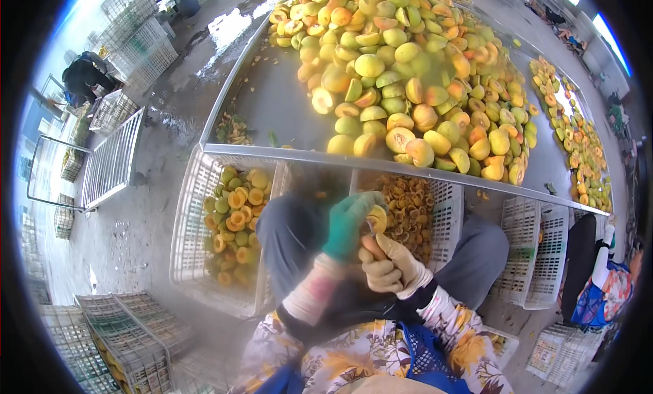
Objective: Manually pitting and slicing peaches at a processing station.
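- Off the near edge of the worktop [272, 98], the left hand [348, 224] pinches a fruit half [377, 220].
- The right hand [394, 268] wraps a brown-handled tool [372, 246]; keeping fingertips clear of its working end seems safest.

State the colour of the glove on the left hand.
Mostly green: the left glove shows in the head view.

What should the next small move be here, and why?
Probably a small turn of the right hand, working the tool against the fruit: the left hand grips the fruit, the tool points up at it, and a crate of brown pieces stands just beyond.
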`<state>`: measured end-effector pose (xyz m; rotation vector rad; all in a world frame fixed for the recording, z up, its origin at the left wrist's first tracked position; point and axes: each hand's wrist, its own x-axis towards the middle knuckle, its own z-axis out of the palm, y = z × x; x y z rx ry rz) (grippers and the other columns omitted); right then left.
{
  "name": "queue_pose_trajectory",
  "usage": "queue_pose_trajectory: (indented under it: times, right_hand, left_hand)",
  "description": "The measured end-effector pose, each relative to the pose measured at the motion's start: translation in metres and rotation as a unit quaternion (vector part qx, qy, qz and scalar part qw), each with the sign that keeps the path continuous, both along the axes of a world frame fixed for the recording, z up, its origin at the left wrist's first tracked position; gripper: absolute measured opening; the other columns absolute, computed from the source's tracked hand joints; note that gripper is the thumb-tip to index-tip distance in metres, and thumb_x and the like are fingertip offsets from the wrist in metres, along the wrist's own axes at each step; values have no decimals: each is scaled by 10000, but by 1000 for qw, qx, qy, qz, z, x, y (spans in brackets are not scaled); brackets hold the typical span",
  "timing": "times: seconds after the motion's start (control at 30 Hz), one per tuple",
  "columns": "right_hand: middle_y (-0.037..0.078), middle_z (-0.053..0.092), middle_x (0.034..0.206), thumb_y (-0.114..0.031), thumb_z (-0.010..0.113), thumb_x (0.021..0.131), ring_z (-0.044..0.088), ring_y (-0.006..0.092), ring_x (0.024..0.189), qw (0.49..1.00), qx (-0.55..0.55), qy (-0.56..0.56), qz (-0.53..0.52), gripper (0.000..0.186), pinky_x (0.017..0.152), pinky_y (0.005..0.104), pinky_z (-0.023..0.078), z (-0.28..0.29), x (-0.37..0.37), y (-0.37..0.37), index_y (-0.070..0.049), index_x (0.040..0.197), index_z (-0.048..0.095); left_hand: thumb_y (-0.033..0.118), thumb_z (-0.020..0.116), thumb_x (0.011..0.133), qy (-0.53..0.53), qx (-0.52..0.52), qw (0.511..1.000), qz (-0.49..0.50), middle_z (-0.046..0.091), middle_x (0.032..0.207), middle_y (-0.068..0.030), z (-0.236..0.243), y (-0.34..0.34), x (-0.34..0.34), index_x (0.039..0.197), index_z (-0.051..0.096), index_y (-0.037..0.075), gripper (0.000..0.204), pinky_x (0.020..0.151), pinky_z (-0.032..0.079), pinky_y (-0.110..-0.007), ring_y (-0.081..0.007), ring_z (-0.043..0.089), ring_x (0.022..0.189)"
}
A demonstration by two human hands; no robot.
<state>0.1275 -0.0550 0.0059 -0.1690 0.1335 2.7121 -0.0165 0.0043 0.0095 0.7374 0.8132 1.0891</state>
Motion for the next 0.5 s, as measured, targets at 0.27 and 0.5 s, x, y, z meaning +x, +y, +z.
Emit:
queue_pose_trajectory:
  times: [0.27,0.5]
  right_hand:
    - [92,549,572,-445,447,963,569,225,479,440,528,-722,76,397,436,355,453,-65,40,-34,-63,943,553]
    - [221,612,609,-410,474,941,630,394,584,308,543,-780,40,394,548,505,499,-102,42,-34,-26,906,555]
  left_hand:
    - [333,692,828,422,157,862,233,636,959,-78,14,50,-154,1029,652,6,387,697,526,-319,-234,629,772]
    - [384,713,739,682,367,632,26,637,928,-110,43,117,-8,981,684,105,371,793,459,-430,-324,585,928]
